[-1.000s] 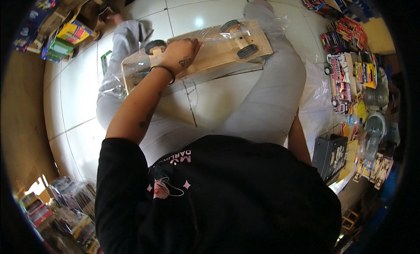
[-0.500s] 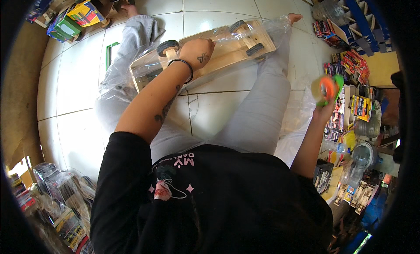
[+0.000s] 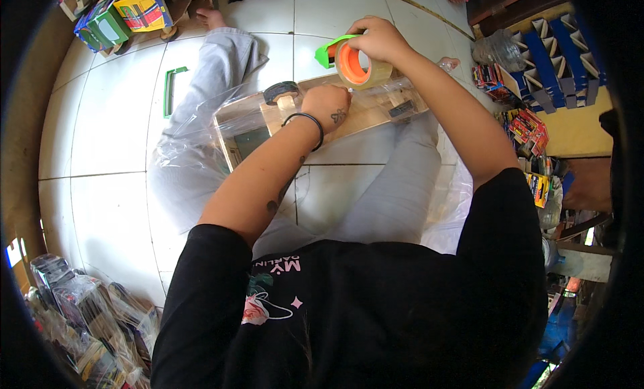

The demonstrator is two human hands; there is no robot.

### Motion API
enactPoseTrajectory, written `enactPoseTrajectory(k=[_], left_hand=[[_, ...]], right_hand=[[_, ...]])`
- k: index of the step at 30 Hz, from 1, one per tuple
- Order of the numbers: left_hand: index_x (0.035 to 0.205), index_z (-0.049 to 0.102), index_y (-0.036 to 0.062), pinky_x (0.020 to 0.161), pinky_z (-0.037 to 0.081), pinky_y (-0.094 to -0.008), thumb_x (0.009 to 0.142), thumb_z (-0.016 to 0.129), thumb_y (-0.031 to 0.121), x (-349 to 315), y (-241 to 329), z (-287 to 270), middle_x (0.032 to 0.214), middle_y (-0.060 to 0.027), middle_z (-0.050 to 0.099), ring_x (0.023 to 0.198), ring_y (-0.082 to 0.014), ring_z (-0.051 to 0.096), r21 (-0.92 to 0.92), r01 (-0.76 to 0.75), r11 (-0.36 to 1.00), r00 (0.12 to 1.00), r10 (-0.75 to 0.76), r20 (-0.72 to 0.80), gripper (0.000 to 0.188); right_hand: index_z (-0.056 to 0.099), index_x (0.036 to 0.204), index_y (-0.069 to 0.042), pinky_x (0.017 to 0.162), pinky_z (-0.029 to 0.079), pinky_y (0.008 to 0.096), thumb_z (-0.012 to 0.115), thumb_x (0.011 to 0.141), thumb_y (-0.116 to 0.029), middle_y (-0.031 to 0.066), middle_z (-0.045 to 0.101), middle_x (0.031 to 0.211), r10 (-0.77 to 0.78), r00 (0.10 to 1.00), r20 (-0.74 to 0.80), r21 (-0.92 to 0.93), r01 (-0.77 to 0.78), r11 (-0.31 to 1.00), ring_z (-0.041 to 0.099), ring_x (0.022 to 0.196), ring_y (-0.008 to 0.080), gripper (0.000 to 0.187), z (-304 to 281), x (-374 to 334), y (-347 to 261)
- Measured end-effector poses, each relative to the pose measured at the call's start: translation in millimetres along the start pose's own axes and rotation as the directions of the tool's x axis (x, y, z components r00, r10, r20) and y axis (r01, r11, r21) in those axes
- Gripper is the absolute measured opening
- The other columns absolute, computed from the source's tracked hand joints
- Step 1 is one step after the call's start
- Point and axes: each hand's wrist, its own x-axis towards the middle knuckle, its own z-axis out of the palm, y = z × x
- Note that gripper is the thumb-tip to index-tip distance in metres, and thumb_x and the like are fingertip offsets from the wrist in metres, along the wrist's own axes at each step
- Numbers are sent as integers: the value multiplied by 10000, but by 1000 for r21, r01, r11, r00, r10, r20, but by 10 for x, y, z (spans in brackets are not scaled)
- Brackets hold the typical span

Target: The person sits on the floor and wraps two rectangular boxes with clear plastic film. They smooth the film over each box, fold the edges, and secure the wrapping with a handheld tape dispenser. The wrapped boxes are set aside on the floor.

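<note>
An underside-up wooden toy truck [image 3: 365,117] with black wheels lies across my outstretched legs, with clear plastic wrap [image 3: 191,147] around it. My left hand [image 3: 327,107] is closed in a fist on top of the truck between its wheels, gripping the plastic wrap; its fingertips are mostly hidden. Above the truck's far side, my right hand [image 3: 381,39] holds a green tape dispenser [image 3: 329,52] with an orange hub and a wide roll of clear tape [image 3: 379,75]. The roll is just beyond my left knuckles.
A thin green frame [image 3: 168,94] lies on the white tiles beside my left leg. Green and yellow toy trucks [image 3: 141,10] stand at the far left. Plastic-wrapped toys [image 3: 94,308] are piled at the near left. Colourful toy parts [image 3: 526,131] and blue slotted racks [image 3: 553,60] line the right.
My right hand has brought the tape dispenser from the far right to above the truck. My left hand and the truck have shifted slightly right and nearer in the picture.
</note>
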Motion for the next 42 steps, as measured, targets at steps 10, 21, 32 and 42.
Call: enactPoseTrajectory(k=[10, 21, 32, 42], left_hand=[[824, 667, 18, 723, 518, -467, 957, 406, 285, 25, -71, 0, 852, -215, 664, 802, -368, 653, -49, -26, 998, 997, 30, 70, 396], [843, 660, 32, 733, 517, -465, 929, 434, 256, 64, -176, 14, 868, -217, 664, 802, -375, 653, -89, -66, 994, 994, 74, 84, 329], [906, 659, 49, 780, 501, -462, 887, 468, 215, 74, -234, 46, 899, -210, 664, 856, -384, 637, -25, -114, 993, 986, 116, 121, 254], [891, 650, 19, 821, 476, -468, 956, 410, 316, 60, -231, 6, 903, -223, 650, 875, -396, 613, 14, -127, 992, 983, 124, 136, 387]], right_hand=[[677, 769, -18, 611, 457, 310, 630, 648, -183, 74, 619, 673, 122, 836, 535, -252, 21, 967, 571, 622, 185, 209, -27, 835, -191], [701, 1004, -30, 699, 464, 343, 731, 666, -244, 92, 562, 843, -97, 964, 248, -171, 142, 975, 579, 760, 231, 402, -193, -109, -54], [669, 1094, -32, 773, 504, 352, 689, 667, -136, 134, 556, 964, -26, 973, -227, 105, 51, 993, 622, 884, 290, 440, 172, -2109, 45], [625, 1165, -45, 795, 512, 385, 677, 678, -135, 160, 526, 1055, 6, 968, -250, 110, 23, 994, 605, 938, 336, 497, 525, -3084, 102]])
